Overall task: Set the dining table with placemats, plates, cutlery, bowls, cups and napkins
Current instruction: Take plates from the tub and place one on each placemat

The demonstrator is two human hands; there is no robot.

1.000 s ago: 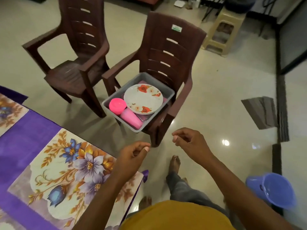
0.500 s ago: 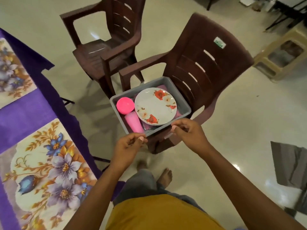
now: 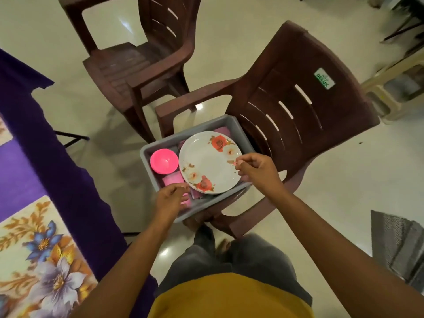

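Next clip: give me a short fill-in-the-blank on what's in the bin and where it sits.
The grey bin sits on the seat of a brown ____.
The white plate is printed with red and white ____.
Left of the plate lies a bowl coloured ____.
The right hand hovers over the plate's ____ edge.

Missing words: chair; flowers; pink; right

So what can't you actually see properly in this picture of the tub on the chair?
All in the head view:
- What lies under the floral plate in the grey tub: the plate covers it; only pink edges show.
- The pink cup: the left hand hides its lower part.
- Whether the right hand touches the plate: too close to tell.
- The placemat: cut off by the left and bottom edges.
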